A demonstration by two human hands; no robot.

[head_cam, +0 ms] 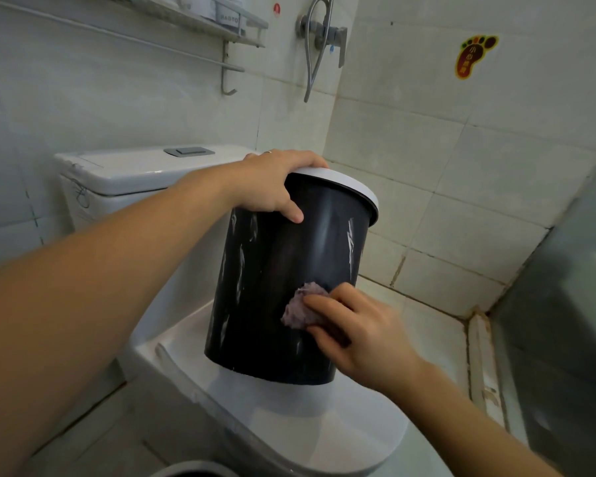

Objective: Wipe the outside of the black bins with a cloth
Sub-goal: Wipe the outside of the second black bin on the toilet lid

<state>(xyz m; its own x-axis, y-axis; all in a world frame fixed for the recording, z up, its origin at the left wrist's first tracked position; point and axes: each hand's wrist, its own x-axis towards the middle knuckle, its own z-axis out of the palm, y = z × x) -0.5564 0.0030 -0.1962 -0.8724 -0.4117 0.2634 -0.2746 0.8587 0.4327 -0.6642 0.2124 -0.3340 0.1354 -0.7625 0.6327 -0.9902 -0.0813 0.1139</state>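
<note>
Tilted on the closed white toilet lid (310,428), the round black plastic bin (283,280) is gripped at its rim by the left hand (272,182), while the right hand (362,335) pinches a crumpled purple cloth (298,309) against its near lower wall.

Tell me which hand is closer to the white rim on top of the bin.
Left. The left hand grips the bin at its top, fingers over the white rim. The right hand is low on the bin's side, pressing the cloth against it, well below the rim.
</note>
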